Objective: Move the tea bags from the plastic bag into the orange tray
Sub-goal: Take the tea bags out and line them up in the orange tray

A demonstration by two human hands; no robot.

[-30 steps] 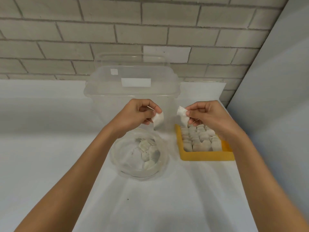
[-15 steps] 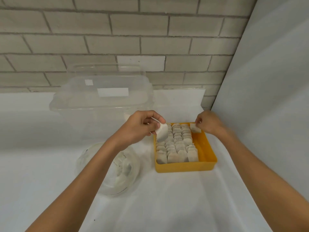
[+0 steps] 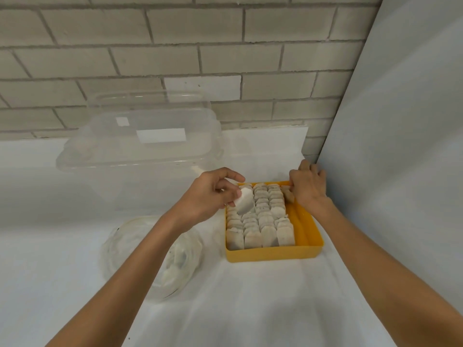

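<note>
The white table [image 3: 250, 309] took up most of my view, running back to a grey brick wall [image 3: 175, 46] and a plain grey panel [image 3: 400, 146] on my right. At the back left stood the large clear plastic storage box [image 3: 140, 159], lidded, with two plain white labels [image 3: 161, 135], one wide and one small and square, bearing no writing I could read. In front of it, partly under my left forearm, lay the crumpled clear plastic bag [image 3: 130, 241], with a few pale loose tea bags [image 3: 175, 266] lying flat and jumbled inside. Just to its right sat the rectangular orange plastic tray [image 3: 275, 255]. It held the packed tea bags [image 3: 260, 221], pale paper squares standing on edge in four rows that ran from the near wall to the far wall, flat faces toward me and leaning back a little. A strip of orange floor showed along the right wall. My left hand [image 3: 208, 196] hung over the tray's far left corner, thumb and curled fingers pinching a white tea bag [image 3: 244, 202]; its long axis was roughly upright, its lower end pointing down at the left rows. My right hand [image 3: 309, 189] was at the far right corner, fingers reaching past the rim. Its thumb side touched a tilted tea bag [image 3: 288, 195] at the far end of the right row, and I could not tell whether it gripped that one.
</note>
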